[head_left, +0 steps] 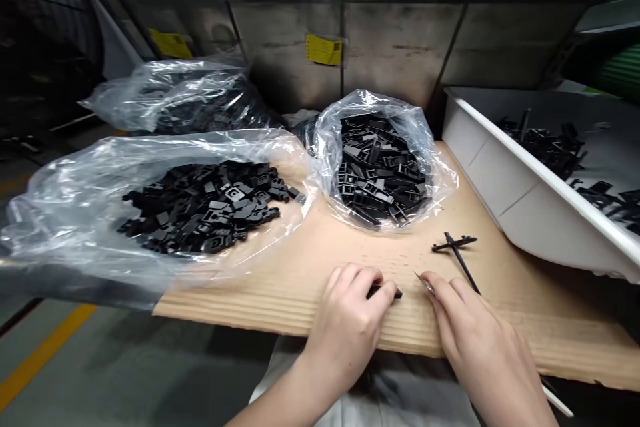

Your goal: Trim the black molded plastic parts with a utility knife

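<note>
My left hand (345,327) grips a small black plastic part (386,292) against a corrugated cardboard sheet (550,320), with most of the part hidden by my fingers. My right hand (483,337) holds a thin pointed metal blade (424,283) whose tip is just beside that part. A slim white handle (557,401) sticks out below this hand and seems to belong to the blade. A black T-shaped plastic runner (457,257) lies on the cardboard just beyond my right fingers.
Clear plastic bags of black plastic parts (200,207) (383,167) sit on the cardboard, with another bag (175,100) behind. A white bin (520,170) holding black parts stands at right. A metal wall rises behind; a concrete floor lies below left.
</note>
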A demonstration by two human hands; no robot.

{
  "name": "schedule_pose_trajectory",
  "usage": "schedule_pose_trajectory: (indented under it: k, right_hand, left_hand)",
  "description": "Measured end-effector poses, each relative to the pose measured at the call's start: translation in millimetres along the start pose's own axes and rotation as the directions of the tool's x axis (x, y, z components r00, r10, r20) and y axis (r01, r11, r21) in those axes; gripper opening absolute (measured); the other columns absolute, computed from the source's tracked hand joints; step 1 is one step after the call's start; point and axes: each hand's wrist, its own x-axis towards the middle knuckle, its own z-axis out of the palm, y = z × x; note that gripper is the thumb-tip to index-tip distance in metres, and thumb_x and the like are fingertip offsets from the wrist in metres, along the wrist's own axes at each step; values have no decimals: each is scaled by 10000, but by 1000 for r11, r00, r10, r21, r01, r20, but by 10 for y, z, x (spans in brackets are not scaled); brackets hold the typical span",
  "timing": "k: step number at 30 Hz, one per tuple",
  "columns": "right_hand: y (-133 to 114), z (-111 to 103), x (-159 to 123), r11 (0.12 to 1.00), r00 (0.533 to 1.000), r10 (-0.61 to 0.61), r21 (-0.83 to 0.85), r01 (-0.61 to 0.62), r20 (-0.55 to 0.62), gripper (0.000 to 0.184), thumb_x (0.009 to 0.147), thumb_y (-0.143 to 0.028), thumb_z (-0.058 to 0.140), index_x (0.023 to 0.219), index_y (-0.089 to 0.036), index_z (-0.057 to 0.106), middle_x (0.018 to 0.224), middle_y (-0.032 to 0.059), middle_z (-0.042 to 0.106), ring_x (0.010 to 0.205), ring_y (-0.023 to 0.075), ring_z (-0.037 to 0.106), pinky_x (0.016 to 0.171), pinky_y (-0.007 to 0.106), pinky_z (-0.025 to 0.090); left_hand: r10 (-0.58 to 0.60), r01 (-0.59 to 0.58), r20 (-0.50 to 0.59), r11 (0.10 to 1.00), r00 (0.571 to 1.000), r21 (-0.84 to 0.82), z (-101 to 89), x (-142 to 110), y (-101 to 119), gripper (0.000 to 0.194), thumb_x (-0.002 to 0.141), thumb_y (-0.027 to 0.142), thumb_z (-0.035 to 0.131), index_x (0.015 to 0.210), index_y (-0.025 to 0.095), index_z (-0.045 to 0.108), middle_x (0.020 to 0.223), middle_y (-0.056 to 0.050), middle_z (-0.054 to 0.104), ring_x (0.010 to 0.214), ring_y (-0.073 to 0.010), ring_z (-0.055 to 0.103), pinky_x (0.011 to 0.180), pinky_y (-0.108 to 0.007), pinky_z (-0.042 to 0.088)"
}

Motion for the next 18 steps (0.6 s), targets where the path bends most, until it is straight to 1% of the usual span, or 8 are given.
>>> schedule_pose_trajectory:
  k: [2, 4, 8, 12, 15, 18]
  right_hand:
    - [-19, 12, 1, 998, 999, -13, -55, 11, -35, 286, 855, -242, 342, 1058, -260, 542, 818, -13, 632, 557, 138, 629, 376, 244, 386]
    - [-49, 6, 5, 996, 999, -4, -88, 0, -41, 270, 854, -250, 360, 1044, -265, 550, 822, -21, 634, 553, 130, 630, 371, 239, 382]
    - [-100, -5, 6, 989, 998, 60, -134, -63, -31, 259, 844, -210, 400, 1039, -269, 560, 815, -33, 629, 566, 130, 628, 375, 245, 371]
    - [-90, 41, -23, 988, 997, 30, -150, -40, -66, 260, 847, -205, 396, 1034, -264, 567, 790, -31, 620, 619, 123, 629, 398, 231, 379]
    - [-60, 90, -56, 986, 994, -12, -166, -7, -112, 257, 850, -217, 396, 1034, -249, 573, 754, -28, 618, 585, 121, 624, 394, 225, 386]
    - [-32, 120, -77, 981, 989, -45, -191, 17, -141, 255, 839, -200, 432, 1053, -222, 571, 766, -13, 629, 564, 136, 628, 370, 230, 389]
  left_hand:
    - [-1, 1, 7, 1000, 1000, 26, 5, -17, 4, 150, 850, 128, 450, 869, 160, 595, 824, -56, 601, 754, -201, 494, 665, -339, 433]
    - [12, -12, 10, 999, 1000, 46, 11, -34, 5, 143, 854, 130, 452, 880, 160, 590, 826, -50, 601, 751, -196, 485, 665, -332, 428]
    - [44, -45, 10, 996, 999, 74, 27, -53, 2, 131, 852, 129, 464, 890, 162, 585, 825, -42, 597, 745, -191, 474, 662, -321, 423]
    - [56, -57, 10, 993, 998, 107, 32, -51, 7, 128, 854, 125, 460, 886, 157, 580, 825, -49, 588, 753, -196, 477, 657, -320, 427]
    - [74, -77, 25, 987, 997, 143, 14, -50, 30, 121, 849, 124, 463, 889, 144, 576, 820, -58, 588, 758, -208, 491, 663, -334, 429]
    - [90, -97, 44, 980, 995, 171, -9, -49, 55, 100, 833, 136, 480, 864, 133, 575, 822, -64, 595, 770, -218, 511, 672, -345, 430]
